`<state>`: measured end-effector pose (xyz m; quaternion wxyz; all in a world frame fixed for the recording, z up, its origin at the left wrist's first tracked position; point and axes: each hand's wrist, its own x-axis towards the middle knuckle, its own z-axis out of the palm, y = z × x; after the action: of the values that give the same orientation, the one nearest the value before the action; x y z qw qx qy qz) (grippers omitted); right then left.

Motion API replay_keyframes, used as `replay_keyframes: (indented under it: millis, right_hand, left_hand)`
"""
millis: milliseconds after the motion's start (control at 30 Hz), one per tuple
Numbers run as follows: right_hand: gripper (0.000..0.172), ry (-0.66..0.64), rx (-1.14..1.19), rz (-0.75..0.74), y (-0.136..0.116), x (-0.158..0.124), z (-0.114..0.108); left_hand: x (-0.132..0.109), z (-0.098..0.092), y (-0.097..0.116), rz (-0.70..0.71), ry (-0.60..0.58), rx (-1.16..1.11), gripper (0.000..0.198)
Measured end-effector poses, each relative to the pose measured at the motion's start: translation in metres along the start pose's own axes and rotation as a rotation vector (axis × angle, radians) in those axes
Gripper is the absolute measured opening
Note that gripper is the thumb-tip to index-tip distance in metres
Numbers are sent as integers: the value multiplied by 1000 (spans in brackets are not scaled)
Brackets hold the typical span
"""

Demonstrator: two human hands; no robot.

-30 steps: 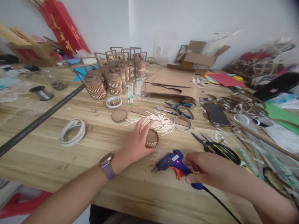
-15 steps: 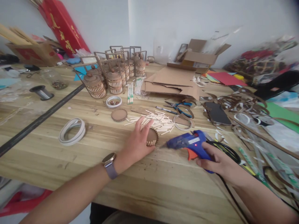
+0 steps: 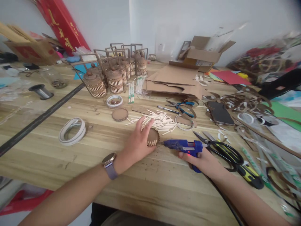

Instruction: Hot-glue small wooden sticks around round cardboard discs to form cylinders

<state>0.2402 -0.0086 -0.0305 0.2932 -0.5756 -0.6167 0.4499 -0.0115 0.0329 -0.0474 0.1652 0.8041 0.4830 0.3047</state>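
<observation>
My left hand [image 3: 138,141] lies with fingers spread on a round brown cardboard disc [image 3: 152,137] whose edge carries short wooden sticks, pressing it onto the wooden table [image 3: 105,175]. My right hand [image 3: 202,160] grips a blue hot glue gun [image 3: 183,145]; its red light is on and its nozzle points left, almost touching the disc's right edge. A pile of loose short wooden sticks [image 3: 157,121] lies just behind the disc. A second stick-edged disc [image 3: 119,114] rests further left.
Several finished stick baskets [image 3: 113,78] stand at the back. Rolls of white tape [image 3: 72,131] lie left, black scissors [image 3: 221,147] right of the glue gun, blue-handled scissors [image 3: 183,108] and cardboard sheets [image 3: 174,81] behind, cardboard rings and scraps [image 3: 244,103] at right.
My right hand picked up the glue gun from the table, swung it right and up, then brought its nozzle down to the disc's right edge. My left hand stayed on the disc.
</observation>
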Motion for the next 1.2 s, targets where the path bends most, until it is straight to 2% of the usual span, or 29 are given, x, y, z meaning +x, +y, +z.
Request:
replay_keyframes:
  millis: [267,567,1033,1200]
  right_hand:
    - [37,-49,-138,-61,-13,-2,4]
    - [38,-35,-248,-141,-13,-2,9]
    - [32,-16,-321,-125,-16,-2,10]
    - [34,-18,-325,-126,-17,-3,10]
  left_hand:
    - [0,0,-1,24,17,-3,104]
    - [0,-1,0,15,12,-21,106]
    - [1,-3,1,7,-10,-19,104]
    - [1,-2,0,1,-10,-24,105]
